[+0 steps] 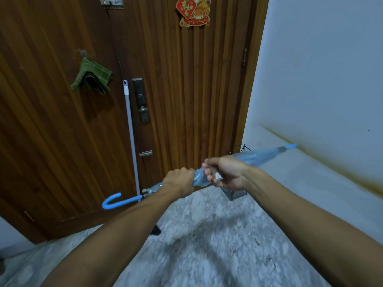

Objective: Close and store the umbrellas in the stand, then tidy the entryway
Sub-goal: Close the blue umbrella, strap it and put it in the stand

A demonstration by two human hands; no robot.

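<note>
A closed clear-blue umbrella [261, 157] lies almost level in front of me, its blue hooked handle at the lower left and its blue tip pointing right toward the wall. My left hand [179, 180] grips the folded canopy near the handle end. My right hand [224, 172] holds the canopy just beside it, fingers curled around the plastic with a small strap tab between them. Behind my right hand, in the corner by the door, stands a dark wire umbrella stand [236, 194], mostly hidden.
A brown wooden door [186, 90] fills the view ahead, with a lock plate, a green cloth [91, 78] hung on it and a grey mop pole [130, 129] leaning against it. A white wall [321, 79] is on the right. The floor is speckled stone.
</note>
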